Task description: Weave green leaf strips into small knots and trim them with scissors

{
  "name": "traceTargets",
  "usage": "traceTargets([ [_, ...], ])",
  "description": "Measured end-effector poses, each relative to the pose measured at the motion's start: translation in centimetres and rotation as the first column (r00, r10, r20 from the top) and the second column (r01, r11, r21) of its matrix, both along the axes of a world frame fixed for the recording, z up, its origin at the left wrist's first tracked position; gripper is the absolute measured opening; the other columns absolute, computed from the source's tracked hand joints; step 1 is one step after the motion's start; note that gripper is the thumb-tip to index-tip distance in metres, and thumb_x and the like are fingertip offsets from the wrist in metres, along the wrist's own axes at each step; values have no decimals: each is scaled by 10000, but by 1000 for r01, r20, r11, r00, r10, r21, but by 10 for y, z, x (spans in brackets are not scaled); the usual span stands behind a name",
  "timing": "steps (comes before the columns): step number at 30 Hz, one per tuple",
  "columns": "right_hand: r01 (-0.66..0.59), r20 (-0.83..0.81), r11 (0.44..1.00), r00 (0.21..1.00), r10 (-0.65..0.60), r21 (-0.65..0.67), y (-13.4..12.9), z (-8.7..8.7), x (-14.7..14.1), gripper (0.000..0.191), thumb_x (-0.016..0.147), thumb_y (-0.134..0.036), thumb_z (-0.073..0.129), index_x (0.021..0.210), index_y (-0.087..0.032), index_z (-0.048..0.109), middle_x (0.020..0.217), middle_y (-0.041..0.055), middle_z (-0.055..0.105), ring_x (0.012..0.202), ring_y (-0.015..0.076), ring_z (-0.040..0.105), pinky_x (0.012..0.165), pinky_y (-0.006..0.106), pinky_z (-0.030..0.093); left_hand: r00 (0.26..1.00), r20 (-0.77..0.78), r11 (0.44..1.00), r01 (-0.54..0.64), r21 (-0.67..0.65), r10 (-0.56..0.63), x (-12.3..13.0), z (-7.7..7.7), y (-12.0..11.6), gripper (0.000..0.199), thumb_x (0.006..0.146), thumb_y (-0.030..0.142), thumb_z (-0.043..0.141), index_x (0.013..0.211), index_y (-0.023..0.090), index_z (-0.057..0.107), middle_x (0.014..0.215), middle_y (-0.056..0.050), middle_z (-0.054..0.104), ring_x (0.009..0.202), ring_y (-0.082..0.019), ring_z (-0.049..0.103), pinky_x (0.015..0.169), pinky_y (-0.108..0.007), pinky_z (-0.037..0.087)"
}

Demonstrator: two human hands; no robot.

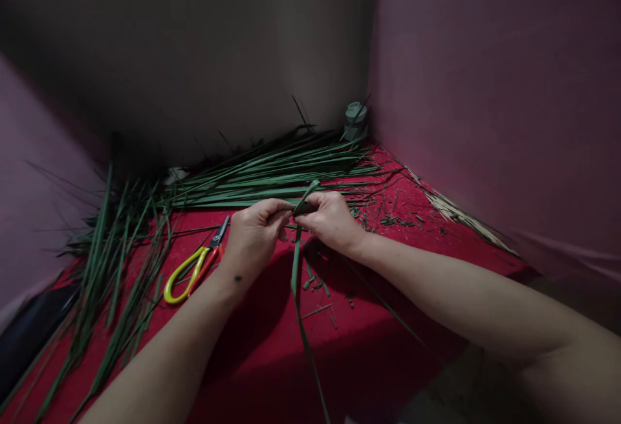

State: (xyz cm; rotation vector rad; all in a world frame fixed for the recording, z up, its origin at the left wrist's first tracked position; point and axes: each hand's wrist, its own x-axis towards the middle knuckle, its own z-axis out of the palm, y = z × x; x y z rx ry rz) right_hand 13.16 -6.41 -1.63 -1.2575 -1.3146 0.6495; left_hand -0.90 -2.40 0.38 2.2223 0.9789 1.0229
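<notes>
i've got left hand (252,236) and right hand (334,220) both pinching the green strip (295,268) right between them, its long tail running toward my viewpoint.

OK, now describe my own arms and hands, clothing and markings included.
Your left forearm and right forearm are bare, with no sleeves in view. A small dark spot marks the left wrist. Neither the left hand nor the right hand wears a glove, and no watch shows; some fingers are hidden.
</notes>
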Motion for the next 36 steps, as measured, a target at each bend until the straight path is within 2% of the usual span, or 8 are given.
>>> traceTargets([
  [4,47,81,999,996,-47,-1,-1,1,-1,92,633,-127,576,544,-124,598,507,-28,485,545,87,413,535,223,317,984,-176,917,41,397,32,0,-4,3,161,825,223,522,804,195,680,692,-32,655,619,-146,590,603,-249,431],
  [8,39,99,999,994,-40,19,-1,-1,-1,114,646,-129,566,533,-123,573,497,-34,461,543,82,403,526,217,304,938,-334,825,119,552,88,-1,-2,2,236,885,239,441,859,169,665,759,-54,642,681,-156,589,619,-244,419],
  [11,23,98,999,995,-26,32,0,-1,0,101,648,-119,568,550,-119,589,514,-29,494,553,85,425,539,218,324,903,-406,821,120,558,143,-2,1,1,267,900,257,421,891,160,670,759,-55,623,662,-156,569,599,-249,399],
  [14,10,86,999,996,-13,33,-1,-1,-2,99,659,-121,577,566,-118,612,520,-26,516,551,88,436,547,222,345,899,-409,852,84,516,159,-2,5,-1,255,891,271,454,865,173,687,737,-45,607,645,-150,550,586,-249,374],
  [20,-79,30,993,997,77,91,-3,-2,-6,97,679,-118,569,610,-138,634,570,-27,560,587,98,487,580,227,376,892,-433,913,60,403,133,1,17,-2,260,881,296,475,801,180,694,687,-31,597,643,-145,535,606,-252,357],
  [24,-79,34,993,997,76,91,-3,-4,-6,115,681,-117,578,569,-138,599,530,-38,509,550,87,446,537,218,344,858,-506,931,114,345,82,-1,24,-3,265,878,305,471,775,181,682,695,-30,602,638,-145,526,596,-252,340],
  [31,-21,98,996,995,13,84,-4,-5,-8,108,652,-59,590,572,-127,615,536,-26,537,550,85,456,545,217,339,824,-562,899,196,392,66,-6,28,-5,286,874,260,455,690,173,656,683,-20,551,580,-125,465,563,-260,309],
  [36,-4,92,998,996,-2,70,-3,-5,-7,125,672,-105,584,549,-124,597,522,-16,524,549,90,437,534,221,327,890,-455,871,200,449,30,-5,21,-1,280,863,235,444,681,155,641,672,-25,553,595,-125,486,566,-252,330],
])
